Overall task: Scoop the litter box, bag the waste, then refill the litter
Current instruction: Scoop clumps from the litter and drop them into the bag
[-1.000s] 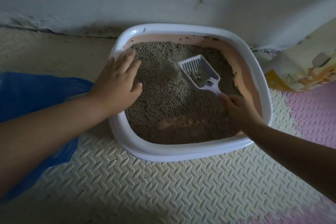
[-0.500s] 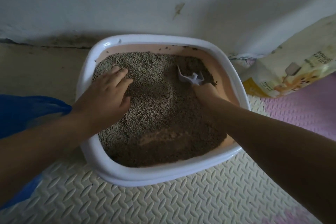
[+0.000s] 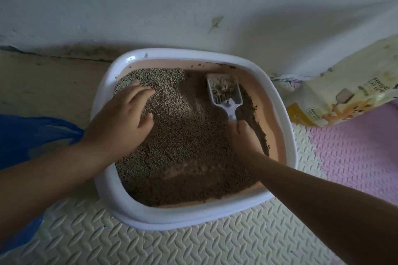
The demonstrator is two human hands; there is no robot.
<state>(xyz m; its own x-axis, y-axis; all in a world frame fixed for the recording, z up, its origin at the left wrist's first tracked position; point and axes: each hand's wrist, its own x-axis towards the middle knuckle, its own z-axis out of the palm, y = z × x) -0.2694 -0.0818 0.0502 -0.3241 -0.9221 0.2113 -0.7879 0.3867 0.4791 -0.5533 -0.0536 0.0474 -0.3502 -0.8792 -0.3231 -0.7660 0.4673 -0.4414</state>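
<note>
Litter box point(image 3: 172, 220), white rim and pink inside, sits on a cream mat point(image 3: 193, 247) against the wall point(image 3: 172, 6). Grey litter point(image 3: 183, 146) is spread across it, with the floor bare in a streak near the front.

Left hand point(image 3: 120, 122) lies flat on the litter at the left side, fingers loosely spread, holding nothing. Right hand point(image 3: 244, 135) is curled round the handle of the scoop point(image 3: 226, 99). The scoop head is at the far right of the box and carries a pale clump point(image 3: 221, 88).

Blue bag point(image 3: 25, 135) is on the floor left of the box, under the left forearm. Litter sack point(image 3: 349, 90) leans at the right, beside a pink mat point(image 3: 355, 153).
</note>
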